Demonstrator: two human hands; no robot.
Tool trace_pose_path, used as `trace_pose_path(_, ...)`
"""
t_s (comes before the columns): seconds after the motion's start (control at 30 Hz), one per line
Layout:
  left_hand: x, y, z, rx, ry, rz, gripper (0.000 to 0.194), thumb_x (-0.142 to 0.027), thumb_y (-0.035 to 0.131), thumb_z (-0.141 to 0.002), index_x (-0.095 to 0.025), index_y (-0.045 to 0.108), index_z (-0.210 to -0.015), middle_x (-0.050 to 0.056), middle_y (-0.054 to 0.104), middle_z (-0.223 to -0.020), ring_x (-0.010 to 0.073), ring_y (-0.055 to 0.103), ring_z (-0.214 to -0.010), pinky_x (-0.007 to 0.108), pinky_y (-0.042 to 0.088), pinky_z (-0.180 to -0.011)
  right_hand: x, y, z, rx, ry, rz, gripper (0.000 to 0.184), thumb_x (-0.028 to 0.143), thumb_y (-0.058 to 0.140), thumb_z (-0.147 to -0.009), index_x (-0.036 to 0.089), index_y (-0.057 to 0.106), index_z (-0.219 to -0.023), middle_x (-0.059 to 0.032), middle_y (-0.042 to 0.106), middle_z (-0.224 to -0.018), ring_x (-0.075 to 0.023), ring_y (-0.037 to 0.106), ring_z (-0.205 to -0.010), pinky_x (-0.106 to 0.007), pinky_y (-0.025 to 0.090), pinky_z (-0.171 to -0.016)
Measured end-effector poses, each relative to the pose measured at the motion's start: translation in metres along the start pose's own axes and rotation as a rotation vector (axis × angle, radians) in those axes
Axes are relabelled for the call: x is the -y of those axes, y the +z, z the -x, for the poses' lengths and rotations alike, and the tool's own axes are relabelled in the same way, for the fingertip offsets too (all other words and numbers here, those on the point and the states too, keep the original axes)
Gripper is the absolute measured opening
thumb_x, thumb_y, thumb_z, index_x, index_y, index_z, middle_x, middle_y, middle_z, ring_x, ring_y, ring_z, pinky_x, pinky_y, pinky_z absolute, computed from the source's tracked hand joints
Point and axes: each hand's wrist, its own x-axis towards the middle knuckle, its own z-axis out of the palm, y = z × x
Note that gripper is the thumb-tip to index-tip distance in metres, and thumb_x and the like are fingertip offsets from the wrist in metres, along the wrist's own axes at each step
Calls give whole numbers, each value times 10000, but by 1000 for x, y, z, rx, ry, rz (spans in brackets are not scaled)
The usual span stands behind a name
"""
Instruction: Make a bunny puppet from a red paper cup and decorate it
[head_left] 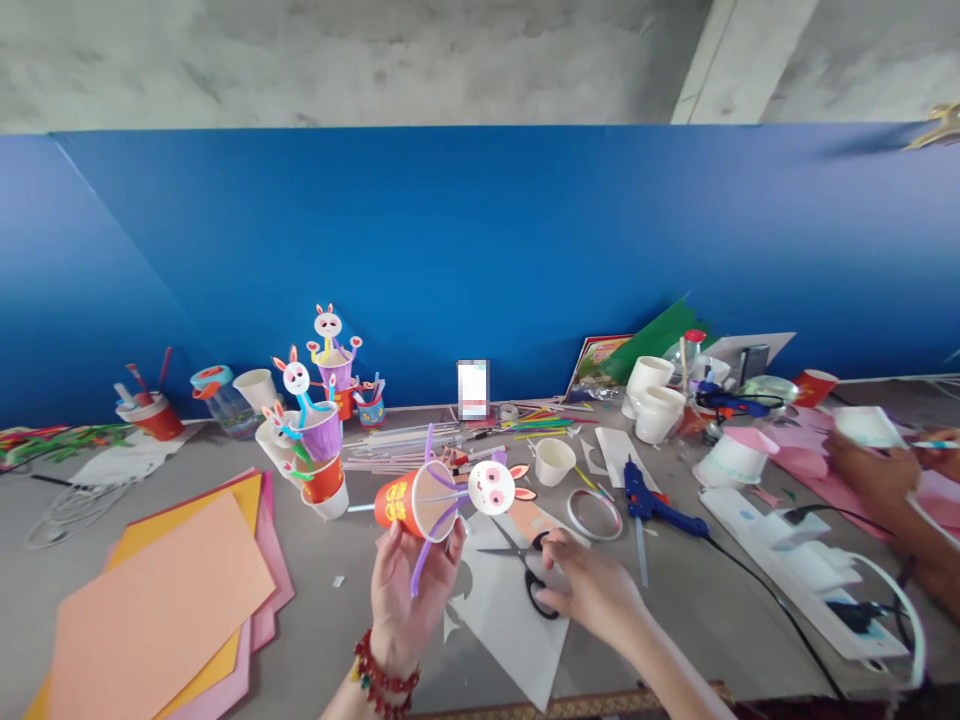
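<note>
My left hand (pixel 414 575) is wrapped round a red paper cup (pixel 397 503) tipped on its side, its open end facing right. Purple pipe cleaners (pixel 420 570) stick out of the cup, and a white paper bunny head (pixel 491 487) with pink-lined ears is at the end of the stem. With curled fingers, my right hand (pixel 581 575) grips the black handles of a pair of scissors (pixel 517 550). Their blades are apart and point left above a cut sheet of white paper (pixel 517 630). Whether the scissors rest on the paper I cannot tell.
Finished-looking bunny cups (pixel 322 430) stand at the left, behind stacked coloured sheets (pixel 165 600). To the right are a tape roll (pixel 595 514), a blue glue gun (pixel 660 505) with its cord and a power strip (pixel 810 570). Another person's hand (pixel 874 470) holds a white cup.
</note>
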Motion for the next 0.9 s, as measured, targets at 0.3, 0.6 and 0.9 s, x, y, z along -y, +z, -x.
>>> trace_pose_path(0.3, 25, -12, 8, -56, 12, -80, 263, -367, 637, -897, -288, 725, -1132, 34, 744, -1166, 225, 617, -1205, 409, 388, -1140, 75, -7, -6, -113, -315, -1339, 848, 667, 749, -722, 294, 442, -1420, -138, 557, -1399, -317, 561, -1249, -467, 439, -1057)
trace_pose_path(0.6, 46, -13, 21, -32, 183, -387, 469, -358, 815, -742, -283, 686, -1187, 78, 702, -1228, 302, 586, -1241, 433, 432, -1088, 120, 5, -28, -175, -189, -1669, 916, 459, 871, -675, 300, 417, -1455, -131, 586, -1385, -346, 528, -1306, -519, 435, -1085)
trace_pose_path(0.9, -41, -40, 24, -80, 142, -671, 356, -379, 675, -883, -248, 663, -1214, 126, 602, -1377, 331, 540, -1292, 454, 460, -1030, 64, -54, -24, 119, -463, -1263, 843, 493, 878, -660, 229, 507, -1370, -146, 629, -1308, -329, 574, -1244, -477, 430, -1071)
